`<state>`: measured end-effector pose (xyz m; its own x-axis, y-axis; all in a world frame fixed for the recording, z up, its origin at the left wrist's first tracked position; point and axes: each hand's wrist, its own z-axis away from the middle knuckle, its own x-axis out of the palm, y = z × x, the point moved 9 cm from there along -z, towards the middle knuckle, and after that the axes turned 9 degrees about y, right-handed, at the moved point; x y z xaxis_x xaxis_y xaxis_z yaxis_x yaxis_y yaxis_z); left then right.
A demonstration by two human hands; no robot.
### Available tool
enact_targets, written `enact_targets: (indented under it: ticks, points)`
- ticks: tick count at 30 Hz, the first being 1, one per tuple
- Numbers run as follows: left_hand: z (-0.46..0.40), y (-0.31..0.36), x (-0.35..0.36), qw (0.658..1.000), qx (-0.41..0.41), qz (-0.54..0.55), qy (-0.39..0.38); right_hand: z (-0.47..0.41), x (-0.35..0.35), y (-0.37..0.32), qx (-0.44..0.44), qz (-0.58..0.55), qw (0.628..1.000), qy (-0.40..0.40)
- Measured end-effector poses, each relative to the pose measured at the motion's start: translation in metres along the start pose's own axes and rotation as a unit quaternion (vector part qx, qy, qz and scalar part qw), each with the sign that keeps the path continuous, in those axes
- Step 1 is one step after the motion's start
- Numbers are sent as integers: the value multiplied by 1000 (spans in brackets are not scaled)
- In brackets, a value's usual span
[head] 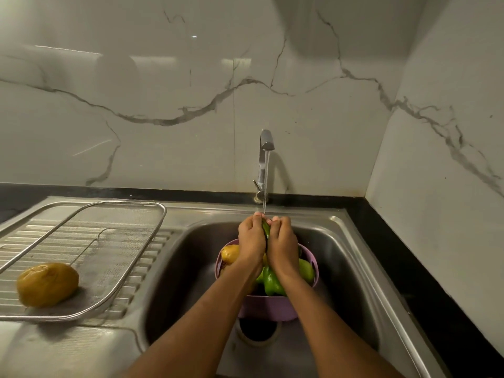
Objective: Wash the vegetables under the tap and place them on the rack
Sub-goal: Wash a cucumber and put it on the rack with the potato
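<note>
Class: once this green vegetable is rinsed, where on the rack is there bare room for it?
The mesh rack is bare behind and right of the potato, up to its far rim. The purple basket under both hands is crowded.

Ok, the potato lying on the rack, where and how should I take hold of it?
Take the potato across its narrower middle, coming from above. It lies on its side on the rack, long axis left to right, nothing beside it, so a top-down grip has free room.

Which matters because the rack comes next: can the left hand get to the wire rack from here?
Probably yes: the left hand now grips the green vegetable, but nothing stands between it and the wire rack, which holds one potato.
</note>
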<state>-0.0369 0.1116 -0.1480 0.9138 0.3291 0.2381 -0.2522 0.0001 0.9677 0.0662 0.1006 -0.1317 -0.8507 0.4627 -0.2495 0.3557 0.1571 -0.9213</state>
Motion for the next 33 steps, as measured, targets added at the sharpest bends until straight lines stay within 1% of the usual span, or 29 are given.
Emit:
enact_targets:
  ticks: [1,4,6,9,11,12,14,15,16,18,20,22,24,26,27,29,31,33]
  points:
    - [-1,-1,-2,1000,-7,10,12,2,1,-1,-7,3,1000,-1]
    - [-5,-7,-1,997,-51,64,-7,0,-1,1,1,-1,1000,5]
    - [-3,-10,1,994,-72,75,-21,-1,-2,5,39,-17,999,1]
    - [-1,-7,3,995,-53,72,-35,-2,5,8,109,-78,991,-20]
    - [2,-2,6,998,-16,26,-51,-4,7,7,140,-122,982,-26]
    - [3,-3,7,998,8,-19,-59,-4,8,7,147,-136,979,-26]
    - [11,-2,7,988,75,-124,-59,-1,9,7,164,-155,974,-27]
    - [16,2,4,979,111,-162,-50,3,10,8,183,-165,969,-29]
    - [22,6,3,974,131,-178,-43,6,10,9,203,-179,962,-34]
    - [26,9,-2,977,126,-168,-45,13,11,7,240,-218,944,-57]
    - [30,12,-7,979,111,-166,-52,19,10,-2,254,-262,928,-78]
    - [33,12,-9,977,103,-177,-62,23,9,-8,243,-284,923,-87]
    - [37,13,-9,970,134,-195,-61,28,9,-12,220,-277,931,-91]
    - [33,21,-12,964,172,-202,-23,29,10,-12,190,-248,946,-87]
    - [26,23,-16,969,171,-180,-2,30,12,-11,170,-222,956,-88]
    - [12,22,-20,979,141,-147,22,31,19,-10,136,-167,973,-87]
    - [6,16,-16,988,111,-109,-8,28,24,-6,122,-142,979,-79]
    - [5,11,-11,992,93,-74,-38,20,22,-5,120,-144,980,-71]
